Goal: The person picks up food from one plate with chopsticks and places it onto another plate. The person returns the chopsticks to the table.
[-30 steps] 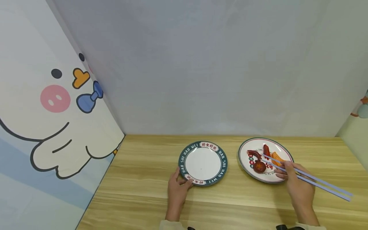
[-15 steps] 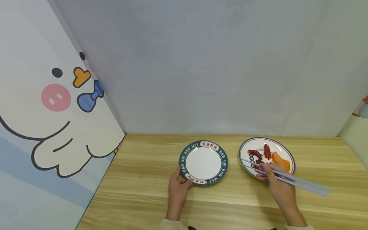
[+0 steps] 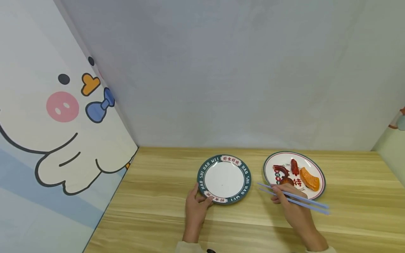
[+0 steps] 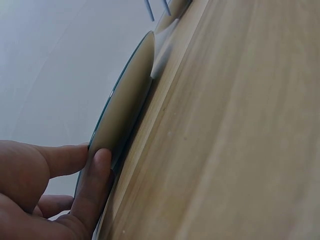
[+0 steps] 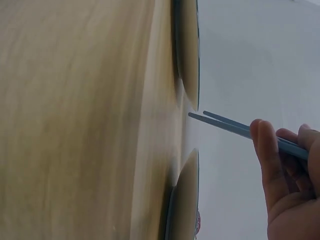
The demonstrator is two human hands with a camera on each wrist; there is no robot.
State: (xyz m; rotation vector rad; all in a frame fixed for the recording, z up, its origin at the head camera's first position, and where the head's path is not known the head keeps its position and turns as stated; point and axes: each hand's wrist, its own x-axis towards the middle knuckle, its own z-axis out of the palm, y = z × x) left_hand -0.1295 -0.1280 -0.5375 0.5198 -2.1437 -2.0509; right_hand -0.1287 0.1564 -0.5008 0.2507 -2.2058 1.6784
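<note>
My left hand [image 3: 195,212] holds the near left rim of a white plate [image 3: 224,181] with a green lettered border, its thumb and fingers spread round the edge. A pair of pale blue chopsticks [image 3: 311,205] is gripped in my right hand [image 3: 295,210], tips slightly parted and pointing left. Those tips hover over the gap between both plates, with nothing between them. Behind the right hand, a second plate [image 3: 305,162] carries a salmon-like orange slice [image 3: 310,180], a small red piece [image 3: 294,167], a curved dark red piece [image 3: 282,170] and a round brown mushroom [image 3: 287,181], partly hidden.
Both plates stand on a wood-grain table [image 3: 152,203]. A grey-white backdrop [image 3: 221,88] rises along the far edge. At the left is a panel [image 3: 79,147] with a cartoon animal printed on it.
My right hand has moved left with the chopsticks, from above the food plate to its near left side. The food stays on that plate. My left hand keeps its place.
</note>
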